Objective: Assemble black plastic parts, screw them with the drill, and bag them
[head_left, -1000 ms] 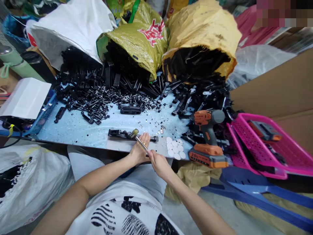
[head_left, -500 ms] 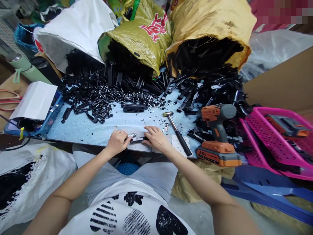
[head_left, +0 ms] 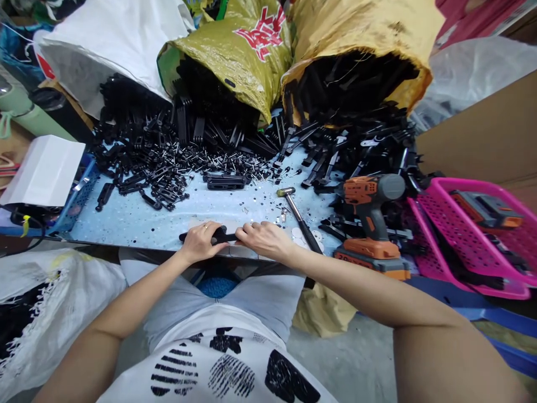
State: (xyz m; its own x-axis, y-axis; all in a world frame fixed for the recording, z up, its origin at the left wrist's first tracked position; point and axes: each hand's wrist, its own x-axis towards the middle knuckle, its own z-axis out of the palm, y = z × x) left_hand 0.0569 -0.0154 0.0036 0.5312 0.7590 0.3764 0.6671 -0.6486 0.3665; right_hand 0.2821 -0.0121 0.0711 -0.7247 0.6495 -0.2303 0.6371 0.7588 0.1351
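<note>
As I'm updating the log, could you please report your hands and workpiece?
Left hand, right hand both gripping black part. Part at near edge of table. Hammer lying close beside right forearm.

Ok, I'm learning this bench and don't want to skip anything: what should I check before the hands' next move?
1. Left hand gripping the black part: ok, fingers curled around it.
2. Right hand on the same part: ok, fingers at its right end.
3. Hammer out of both hands: ok, lying on the bench to their right.
4. White discs uncovered: not ok, the hammer's handle lies across some.
5. Power tool stable: ok, appears upright on its battery.
6. Part's joints properly seated: cannot tell, fingers hide much of it.
</note>
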